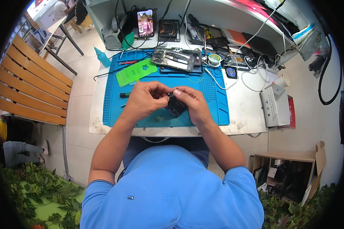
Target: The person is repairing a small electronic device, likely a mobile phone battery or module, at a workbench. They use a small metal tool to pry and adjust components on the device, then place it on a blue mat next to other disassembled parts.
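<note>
Over the blue work mat [149, 121], my right hand [194, 104] grips a small dark flat device [176, 106], which looks like an opened phone and is held tilted. My left hand [143, 100] is closed in a pinch at the device's upper left edge. Whatever lies between its fingertips is too small or hidden to name. Left of my left hand lies a dark screwdriver with a green part [124, 94]. Beyond my hands, a green card [137, 72] rests on the mat, beside an opened phone frame [172, 60] on a stack of phone parts.
A lit phone [145, 23] stands at the back. A blue squeeze bottle [102, 58] is at the left edge. Solder wire spool [214, 59], white cables [252, 87] and tools crowd the back right. A white box [274, 106] stands at the table's right edge, near a paper cup [282, 81].
</note>
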Demonstrator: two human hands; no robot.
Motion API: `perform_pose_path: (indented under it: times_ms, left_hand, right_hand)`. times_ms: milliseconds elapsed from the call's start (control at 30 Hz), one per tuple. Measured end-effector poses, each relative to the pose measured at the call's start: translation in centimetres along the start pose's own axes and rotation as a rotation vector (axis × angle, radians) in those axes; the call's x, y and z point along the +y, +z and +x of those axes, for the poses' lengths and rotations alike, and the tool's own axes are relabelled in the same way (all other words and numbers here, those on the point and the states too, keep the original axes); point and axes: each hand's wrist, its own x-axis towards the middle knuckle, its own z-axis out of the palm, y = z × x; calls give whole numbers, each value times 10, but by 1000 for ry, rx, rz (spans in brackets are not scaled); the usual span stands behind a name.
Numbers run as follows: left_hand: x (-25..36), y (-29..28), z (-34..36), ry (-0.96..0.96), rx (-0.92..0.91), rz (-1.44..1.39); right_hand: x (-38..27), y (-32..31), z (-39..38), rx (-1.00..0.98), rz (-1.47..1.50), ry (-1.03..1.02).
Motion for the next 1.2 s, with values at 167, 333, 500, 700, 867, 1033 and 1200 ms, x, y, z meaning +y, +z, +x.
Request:
perform_pose_path:
  times_ms: [167,333,500,700,867,1033,1200]
  left_hand:
    - [-2,2,1,27,-6,-42]
    - [-1,2,-1,1,8,-55]
    - [-6,1,1,-7,15,-65]
    - [-6,-1,1,-19,41,-94]
    - [-22,-4,1,-28,88,-156]
    - [-19,-4,0,-49,81,-175]
    - [-16,-9,-4,-105,69,-242]
  right_hand:
    - [2,-4,2,32,-1,-5]
    - [-5,-2,2,73,20,66]
    - [-5,-9,6,37,-21,110]
    - [-10,-17,4,22,-103,17]
    - [-10,15,-26,100,-891,-576]
    - [6,18,-28,102,-1018,-591]
    - [5,18,-28,106,-1060,-631]
